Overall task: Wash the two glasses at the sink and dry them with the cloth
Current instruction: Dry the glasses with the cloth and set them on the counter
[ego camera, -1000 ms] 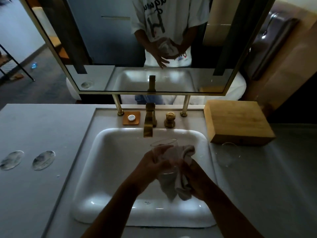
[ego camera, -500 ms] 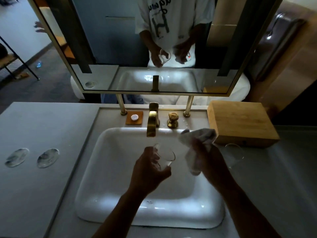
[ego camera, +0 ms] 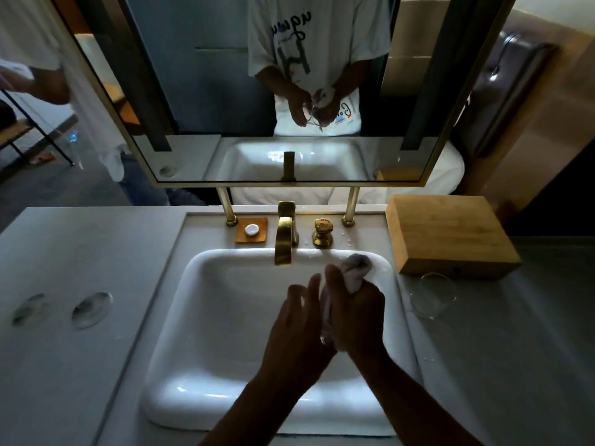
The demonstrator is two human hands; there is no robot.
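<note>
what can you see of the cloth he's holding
The cloth is a pale grey-white rag, soft and crumpled. The right hand grips it over the sink; a bunched end pokes out above the fist and a strip shows between both hands. The left hand lies close against it; whether it touches is unclear.

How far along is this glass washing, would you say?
Probably past halfway. One glass stands on the counter right of the sink, below the wooden box; whether it is dry I cannot tell. The tap is not running. The right hand grips the cloth against the left hand, where the second glass is mostly hidden. Finishing and setting it down remains.
</note>
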